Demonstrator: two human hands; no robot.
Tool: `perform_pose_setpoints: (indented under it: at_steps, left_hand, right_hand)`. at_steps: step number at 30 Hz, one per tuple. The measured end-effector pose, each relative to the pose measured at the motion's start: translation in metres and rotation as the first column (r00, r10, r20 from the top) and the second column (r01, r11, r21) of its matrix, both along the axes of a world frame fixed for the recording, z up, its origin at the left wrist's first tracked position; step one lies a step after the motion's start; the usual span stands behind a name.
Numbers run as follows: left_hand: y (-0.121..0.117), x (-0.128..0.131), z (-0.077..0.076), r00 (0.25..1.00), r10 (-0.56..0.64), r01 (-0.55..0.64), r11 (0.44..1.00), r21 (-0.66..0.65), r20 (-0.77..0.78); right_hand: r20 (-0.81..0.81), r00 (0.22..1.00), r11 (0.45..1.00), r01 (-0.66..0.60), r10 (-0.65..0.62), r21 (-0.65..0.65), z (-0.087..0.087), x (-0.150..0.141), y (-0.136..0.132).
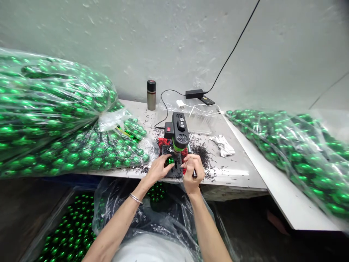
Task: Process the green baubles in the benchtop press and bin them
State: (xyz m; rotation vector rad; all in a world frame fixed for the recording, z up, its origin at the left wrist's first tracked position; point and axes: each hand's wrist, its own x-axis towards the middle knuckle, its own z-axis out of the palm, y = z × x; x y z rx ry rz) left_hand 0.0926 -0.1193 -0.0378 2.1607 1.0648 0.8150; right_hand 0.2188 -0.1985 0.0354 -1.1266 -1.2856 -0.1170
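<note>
One green ball (171,160), seated on the black base (177,171) of the machine (180,133) on the desk (240,165), presumably for steadiness. Left grip (159,168): thumb and fingers flanking the ball; pinching or merely resting, cannot tell. Right grip (194,168): closed round a dark handle (194,174), right of the ball, apparently for leverage.

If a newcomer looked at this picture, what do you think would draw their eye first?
Probably the bulging clear bag of shiny green balls filling the left side, echoed by the long bag on the right. Next would come the black machine in the middle, where the left hand is at a single ball and the right hand grips a dark handle.
</note>
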Motion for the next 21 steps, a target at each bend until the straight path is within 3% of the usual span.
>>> perform_pose_setpoints:
  at_steps: [7, 16, 21]
  left_hand:
    - [0.003, 0.005, -0.005, 1.000, -0.018, 0.020, 0.996, 0.086, -0.020]
    - [-0.004, 0.012, -0.012, 0.995, 0.083, -0.088, 0.993, 0.075, 0.059]
    - [-0.004, 0.008, -0.012, 0.995, 0.059, -0.063, 0.997, 0.051, 0.078]
  right_hand:
    - [0.029, 0.999, 1.000, 0.015, -0.016, 0.014, 0.001, 0.000, 0.000]
    - [0.022, 1.000, 1.000, 0.005, -0.005, 0.006, 0.000, 0.000, -0.001]
    - [-0.016, 1.000, 1.000, -0.009, 0.009, -0.003, -0.003, 0.000, 0.000]
